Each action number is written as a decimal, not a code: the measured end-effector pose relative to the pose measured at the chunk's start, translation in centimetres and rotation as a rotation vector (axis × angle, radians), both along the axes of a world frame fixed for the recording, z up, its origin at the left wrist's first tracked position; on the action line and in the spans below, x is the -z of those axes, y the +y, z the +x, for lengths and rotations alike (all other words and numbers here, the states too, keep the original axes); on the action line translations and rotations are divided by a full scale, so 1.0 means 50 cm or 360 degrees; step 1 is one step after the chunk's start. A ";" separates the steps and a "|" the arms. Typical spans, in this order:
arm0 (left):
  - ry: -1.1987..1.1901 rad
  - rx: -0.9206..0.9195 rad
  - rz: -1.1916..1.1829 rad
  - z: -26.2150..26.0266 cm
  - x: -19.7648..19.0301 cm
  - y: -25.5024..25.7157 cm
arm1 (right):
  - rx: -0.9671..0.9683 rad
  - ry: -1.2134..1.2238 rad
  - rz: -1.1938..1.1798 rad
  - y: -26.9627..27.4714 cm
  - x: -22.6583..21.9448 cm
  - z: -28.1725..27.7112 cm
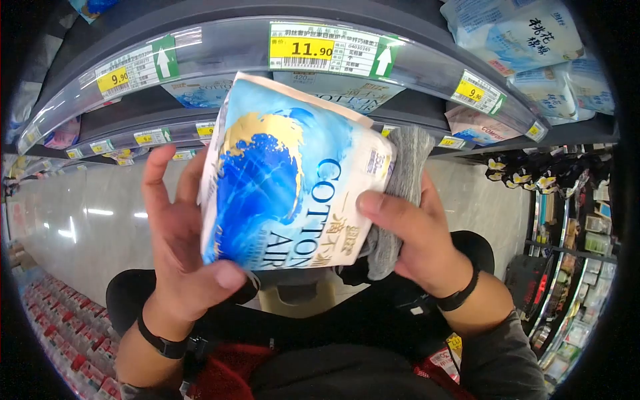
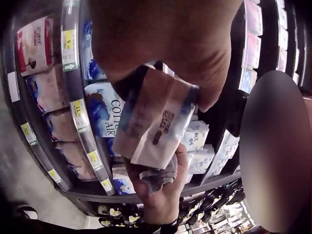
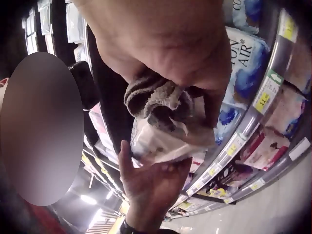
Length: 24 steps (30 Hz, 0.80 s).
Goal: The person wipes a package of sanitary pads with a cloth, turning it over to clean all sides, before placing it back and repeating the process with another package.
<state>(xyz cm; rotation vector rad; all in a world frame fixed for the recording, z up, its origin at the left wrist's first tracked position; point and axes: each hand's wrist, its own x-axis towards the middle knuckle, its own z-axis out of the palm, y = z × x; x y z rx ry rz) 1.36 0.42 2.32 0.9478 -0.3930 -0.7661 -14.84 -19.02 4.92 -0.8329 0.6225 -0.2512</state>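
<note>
A blue-and-white pack of sanitary pads (image 1: 280, 180) printed COTTON AIR is held tilted in front of the shelf. My right hand (image 1: 417, 230) grips its right end, thumb on the printed front. Bunched in that same hand is a grey cloth (image 1: 407, 167), squeezed against the pack's edge and also visible as folds of cloth (image 3: 158, 100) in the right wrist view. At the opposite end, my left hand (image 1: 177, 233) has its fingers spread, one raised off the pack, with the thumb at the lower left corner. The pack hides some of the left fingers.
Curved shelves with a price rail (image 1: 233, 53) run close ahead, holding similar packs (image 1: 513, 33). Black items with white-and-yellow decorations (image 1: 517, 173) hang at right. Red-and-white packs (image 1: 73, 340) fill the lower left. Below my hands is a beige stool (image 1: 297, 300).
</note>
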 end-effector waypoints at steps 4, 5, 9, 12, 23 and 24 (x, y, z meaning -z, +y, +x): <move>-0.0004 -0.0140 -0.0025 -0.006 0.017 0.005 | 0.0056 -0.0095 0.0196 0.037 0.003 -0.002; -0.0014 -0.0123 0.0009 -0.007 0.016 0.006 | 0.0075 -0.0108 0.0283 0.043 0.001 0.000; -0.0270 -0.0058 -0.0063 -0.008 0.028 -0.006 | 0.0084 -0.0166 0.0560 0.048 0.003 0.009; -0.1236 -0.0060 0.0481 0.019 0.039 0.017 | 0.0116 -0.0137 0.0669 0.051 0.015 0.007; -0.1870 0.0075 0.0708 -0.003 0.006 0.009 | 0.0144 -0.0050 0.0536 0.064 0.017 0.009; -0.1853 0.0083 0.0672 -0.002 0.014 0.010 | 0.0133 -0.0050 0.0512 0.069 0.019 0.010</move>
